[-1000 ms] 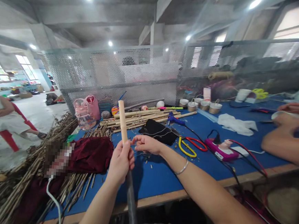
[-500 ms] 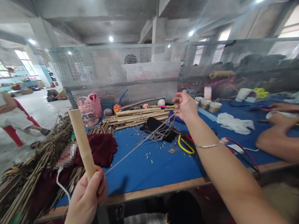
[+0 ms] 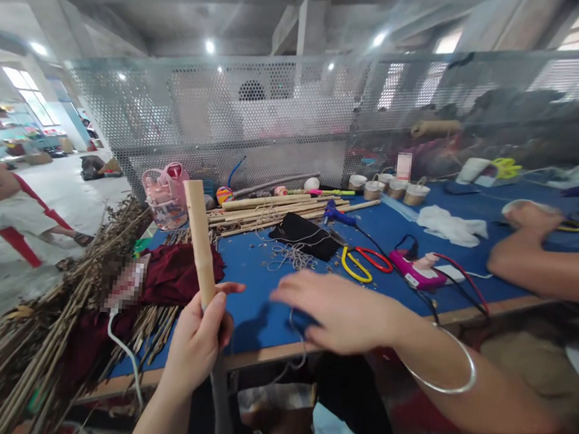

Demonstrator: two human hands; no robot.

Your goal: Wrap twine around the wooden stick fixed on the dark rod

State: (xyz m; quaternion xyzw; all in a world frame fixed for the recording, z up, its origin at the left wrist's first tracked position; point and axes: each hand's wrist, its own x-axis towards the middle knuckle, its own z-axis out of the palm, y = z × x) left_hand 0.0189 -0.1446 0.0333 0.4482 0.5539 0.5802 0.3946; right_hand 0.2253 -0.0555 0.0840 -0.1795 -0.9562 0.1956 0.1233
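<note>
Blue table (image 3: 250, 264) — right hand (image 3: 337, 311) lowered, cord (image 3: 303, 355) slack

No legible text, brand or number. Cabled device (image 3: 137, 278) at left: pixelated. Pale upright item (image 3: 404, 166) by the cups (image 3: 415, 195): pixelated too. Any print on magenta power strip (image 3: 417, 272): too small.

One pair of scissors (image 3: 350, 247); left of it, one black cloth (image 3: 298, 232) and one pale wooden rod (image 3: 200, 243); behind it, one blue glue gun (image 3: 337, 213) and five white-rimmed cups (image 3: 373, 193); right of it, one magenta power strip (image 3: 415, 276).
</note>
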